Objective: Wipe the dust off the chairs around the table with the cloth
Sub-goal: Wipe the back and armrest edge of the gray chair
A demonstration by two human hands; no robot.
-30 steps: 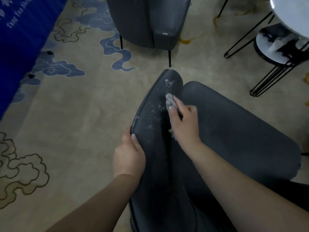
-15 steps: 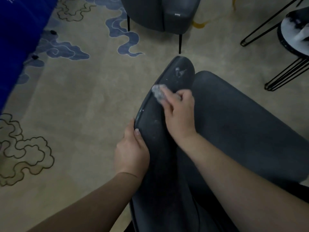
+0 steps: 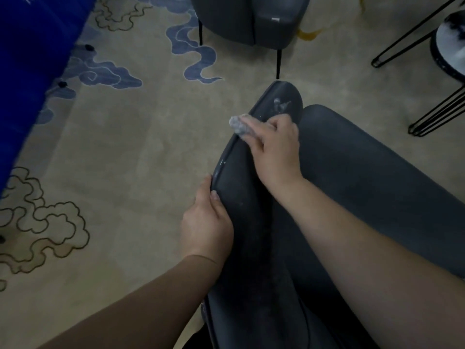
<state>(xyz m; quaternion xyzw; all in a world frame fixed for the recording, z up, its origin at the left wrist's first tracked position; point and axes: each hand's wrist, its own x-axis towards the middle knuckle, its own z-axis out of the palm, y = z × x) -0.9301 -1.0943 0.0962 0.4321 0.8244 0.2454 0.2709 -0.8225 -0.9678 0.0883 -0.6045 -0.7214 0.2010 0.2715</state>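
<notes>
Beige cloud-patterned carpet (image 3: 120, 152) lies under a dark grey chair (image 3: 377, 187). Right hand (image 3: 274, 149) pinches a grey balled cloth (image 3: 239, 125) against the chair's dusty upper edge; left hand (image 3: 206, 225) grips that edge lower down, its fingers hidden behind; white smears remain near the tip

Near chair (image 3: 251, 222), centre frame: dark grey covering, leather-like, smooth, faint sheen along edge piping; pale dusty smears near its tip. Cloth (image 3: 239, 127): grey, fuzzy, wadded. Second chair (image 3: 251, 18), top centre: same dark covering, thin black metal legs. Carpet (image 3: 125, 159): matt beige pile, blue cloud motifs. Table legs (image 3: 440, 107), right: black wire rod.
</notes>
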